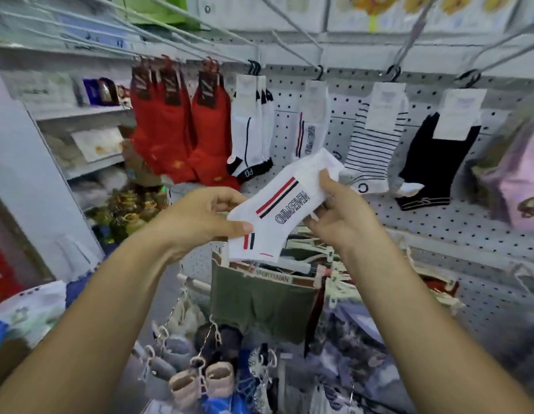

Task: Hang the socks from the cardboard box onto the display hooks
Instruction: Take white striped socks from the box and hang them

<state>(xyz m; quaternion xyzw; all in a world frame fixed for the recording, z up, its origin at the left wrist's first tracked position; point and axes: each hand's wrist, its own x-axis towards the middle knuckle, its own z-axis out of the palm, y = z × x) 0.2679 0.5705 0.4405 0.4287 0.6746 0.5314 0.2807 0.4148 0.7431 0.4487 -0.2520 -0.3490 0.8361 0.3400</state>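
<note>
A white ankle sock (pixel 285 204), marked with a red and black stripe pair and outlined black lettering, is stretched on a slant between the fingers. The left hand (pixel 206 216) pinches its lower end and the right hand (pixel 343 216) its raised upper end. Wire display hooks (pixel 405 50) run above the fingers. A matching hung sock (pixel 312 121) hangs just above the right fingertips.

sock (pixel 285 201) cuff: part-hid by R hand (pixel 346 222) | pink bag (pixel 519 186): cut at edge | L shelf (pixel 80 113): blurry

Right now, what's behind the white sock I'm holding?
Behind the white sock are the pegboard and a matching hanging sock; that one's toe is covered, so unseen.
</note>
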